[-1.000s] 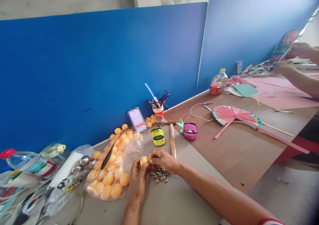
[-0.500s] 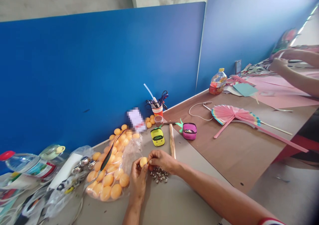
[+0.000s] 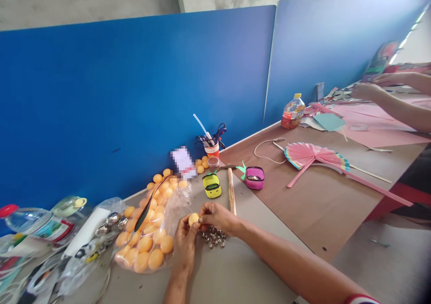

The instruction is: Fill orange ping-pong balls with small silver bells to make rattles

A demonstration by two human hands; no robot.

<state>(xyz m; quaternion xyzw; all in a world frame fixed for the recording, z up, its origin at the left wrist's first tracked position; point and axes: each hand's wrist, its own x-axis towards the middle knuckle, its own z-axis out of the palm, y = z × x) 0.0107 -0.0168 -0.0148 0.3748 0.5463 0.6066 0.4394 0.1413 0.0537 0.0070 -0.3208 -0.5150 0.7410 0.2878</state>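
Grey worktop (image 3: 235, 268), blue partition (image 3: 134, 93) behind: one orange ball (image 3: 193, 218) between your hands.
Your left hand (image 3: 184, 240) grips the ball; your right hand (image 3: 218, 216) pinches closed against it, contents unclear. Judged unfinished; apparently left: clear bag (image 3: 177, 203) of more balls (image 3: 155, 259), piled metal pieces (image 3: 213, 239).

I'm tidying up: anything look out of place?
Possibly: a few orange balls lie by the paper cup, outside the clear bag holding most; small metal pieces lie heaped loose beside the right hand.
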